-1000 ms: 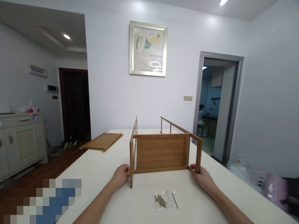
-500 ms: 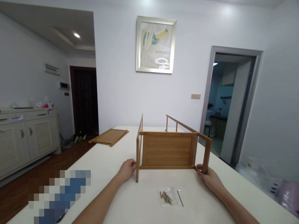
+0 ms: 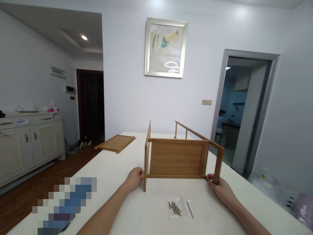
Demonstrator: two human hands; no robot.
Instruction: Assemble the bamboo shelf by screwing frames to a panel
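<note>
1. the wooden panel [image 3: 176, 158] stands upright on its long edge, its long axis running left to right between the left side frame [image 3: 146, 163] and the right side frame [image 3: 218, 163]; both frames stretch from near to far over the white table [image 3: 132, 215].
2. the right hand [image 3: 222, 189] has a narrow grip, thumb and fingers closed about the near, lower part of the right side frame, with the panel lying to the left of that grip; its forearm reaches in from the near right.
3. the left hand [image 3: 135, 178] is at the outer side of the left side frame, fingers curled, the panel to its right; whether it pinches the frame or only rests against it, one cannot tell. its forearm slants in from the near left.
4. each hand is nearer to the frame on its own side.
5. the bag of screws [image 3: 174, 207] lies on the near side of the panel, between the forearms, with the hex key [image 3: 190, 209] just right of it.
6. the loose panels [image 3: 116, 143] lie flat at the far left.
</note>
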